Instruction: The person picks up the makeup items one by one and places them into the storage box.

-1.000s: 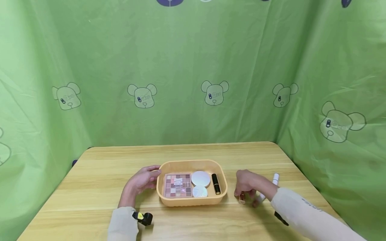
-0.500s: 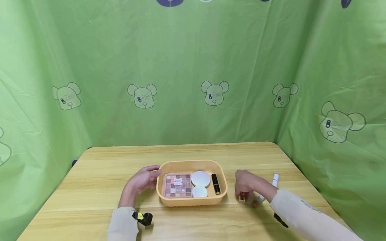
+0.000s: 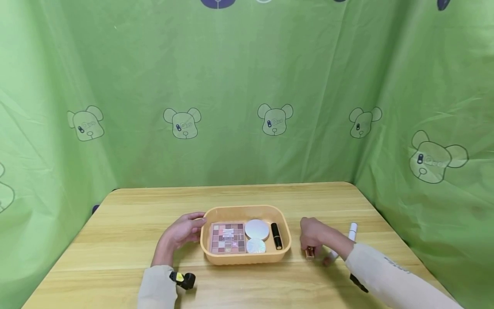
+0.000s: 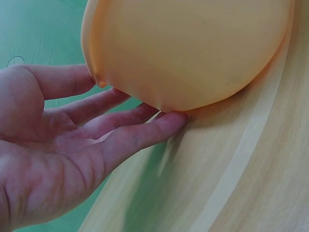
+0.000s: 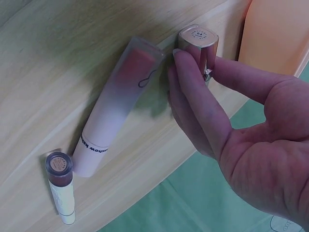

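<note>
A peach plastic tray (image 3: 247, 259) stands mid-table, holding an eyeshadow palette (image 3: 227, 238), two round compacts (image 3: 256, 229) and a black lipstick tube (image 3: 276, 236). At its left end my left hand (image 3: 185, 229) rests, fingers extended; the left wrist view has the fingertips (image 4: 176, 121) against the tray's outer wall and rim. My right hand (image 3: 316, 234), to the right of the tray, pinches a shiny lipstick (image 5: 199, 43) between thumb and fingers, its labelled end facing the wrist camera. Beside it lies a frosted pinkish lip gloss tube (image 5: 108, 113).
A smaller white tube with a dark end (image 5: 61, 188) lies past the gloss tube; in the head view a white tube (image 3: 353, 231) shows beyond my right forearm. The wooden table (image 3: 154, 199) is backed by a green curtain (image 3: 231, 159).
My right hand has shifted very slightly to the left, with the lipstick in its fingers moving a little too. The left hand and the tray have stayed put.
</note>
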The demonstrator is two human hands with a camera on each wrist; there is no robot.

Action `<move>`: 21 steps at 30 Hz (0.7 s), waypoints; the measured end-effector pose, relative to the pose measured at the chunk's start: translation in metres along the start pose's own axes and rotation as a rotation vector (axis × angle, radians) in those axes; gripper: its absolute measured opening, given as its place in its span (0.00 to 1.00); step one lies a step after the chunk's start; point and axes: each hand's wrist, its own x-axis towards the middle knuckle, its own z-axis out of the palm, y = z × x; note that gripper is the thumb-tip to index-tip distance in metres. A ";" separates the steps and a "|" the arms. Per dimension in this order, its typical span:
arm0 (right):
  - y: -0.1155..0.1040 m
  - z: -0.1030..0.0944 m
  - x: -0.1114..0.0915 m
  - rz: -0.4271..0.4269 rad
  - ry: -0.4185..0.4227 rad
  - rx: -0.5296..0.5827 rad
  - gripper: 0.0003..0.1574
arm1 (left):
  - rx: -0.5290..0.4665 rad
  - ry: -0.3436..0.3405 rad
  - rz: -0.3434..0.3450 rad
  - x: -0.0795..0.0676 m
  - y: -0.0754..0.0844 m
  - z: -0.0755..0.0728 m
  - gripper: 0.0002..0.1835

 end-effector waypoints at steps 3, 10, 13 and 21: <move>0.001 0.000 0.000 -0.007 0.006 -0.004 0.08 | -0.002 -0.001 0.001 0.000 0.000 0.000 0.27; 0.001 -0.003 0.001 0.005 -0.005 0.032 0.09 | -0.002 0.000 -0.002 0.000 0.000 0.000 0.27; 0.002 -0.007 0.001 -0.009 0.001 0.062 0.15 | -0.004 0.004 -0.002 0.000 0.000 0.001 0.27; -0.001 -0.019 -0.001 -0.065 0.040 0.048 0.20 | -0.007 0.001 -0.001 -0.001 0.001 0.001 0.27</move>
